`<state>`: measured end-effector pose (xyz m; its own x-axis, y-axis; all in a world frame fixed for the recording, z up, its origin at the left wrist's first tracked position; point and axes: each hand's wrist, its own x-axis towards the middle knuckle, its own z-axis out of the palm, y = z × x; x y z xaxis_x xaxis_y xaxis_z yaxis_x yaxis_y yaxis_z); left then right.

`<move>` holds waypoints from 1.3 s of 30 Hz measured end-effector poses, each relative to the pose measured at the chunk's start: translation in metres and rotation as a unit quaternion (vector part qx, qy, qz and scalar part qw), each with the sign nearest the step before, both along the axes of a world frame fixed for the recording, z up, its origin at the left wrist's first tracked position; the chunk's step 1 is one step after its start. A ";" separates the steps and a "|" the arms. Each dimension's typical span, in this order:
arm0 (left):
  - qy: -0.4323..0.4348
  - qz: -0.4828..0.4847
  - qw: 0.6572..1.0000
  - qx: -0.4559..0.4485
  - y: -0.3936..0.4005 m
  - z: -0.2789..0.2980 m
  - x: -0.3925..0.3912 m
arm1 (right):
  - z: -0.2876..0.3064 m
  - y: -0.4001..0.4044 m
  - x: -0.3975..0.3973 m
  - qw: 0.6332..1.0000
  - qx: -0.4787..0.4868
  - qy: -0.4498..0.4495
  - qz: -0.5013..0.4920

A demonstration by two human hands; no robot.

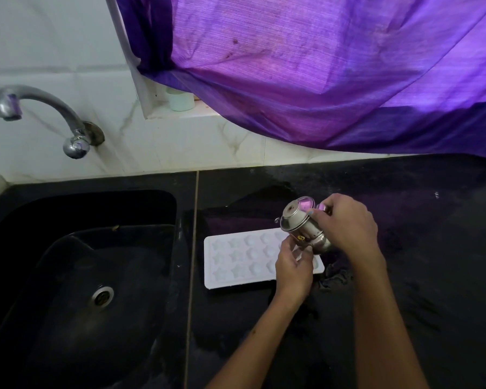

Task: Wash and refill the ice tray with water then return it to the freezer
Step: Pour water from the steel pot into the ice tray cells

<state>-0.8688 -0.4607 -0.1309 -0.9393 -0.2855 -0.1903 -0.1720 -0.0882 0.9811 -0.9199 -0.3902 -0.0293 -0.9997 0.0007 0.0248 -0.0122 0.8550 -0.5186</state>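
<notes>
Here two hands (293,266) (348,223) tilt one steel jug (300,224) over one ice tray (236,259).

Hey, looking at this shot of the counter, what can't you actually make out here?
All in the head view:
- Right end of the white ice tray: covered by the left hand and the tilted steel jug.
- Water in the star moulds: too pale to tell.
- The jug's contents: hidden by its wall and the right hand.
- Window: covered by the purple curtain.
- The sink: too dark, cut off below.
</notes>
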 end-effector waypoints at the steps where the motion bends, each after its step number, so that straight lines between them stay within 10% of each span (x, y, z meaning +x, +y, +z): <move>1: -0.002 -0.002 1.000 0.000 -0.001 0.001 0.000 | -0.001 -0.002 0.000 1.000 0.006 0.002 0.000; 39: 0.032 0.051 0.998 -0.033 -0.013 0.011 0.015 | 0.012 -0.021 0.013 0.999 -0.004 0.005 0.040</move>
<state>-0.8540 -0.4738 -0.1202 -0.9144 -0.3898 -0.1093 -0.1029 -0.0376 0.9940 -0.9064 -0.4115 -0.0173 -0.9963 -0.0781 0.0353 -0.0850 0.8469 -0.5250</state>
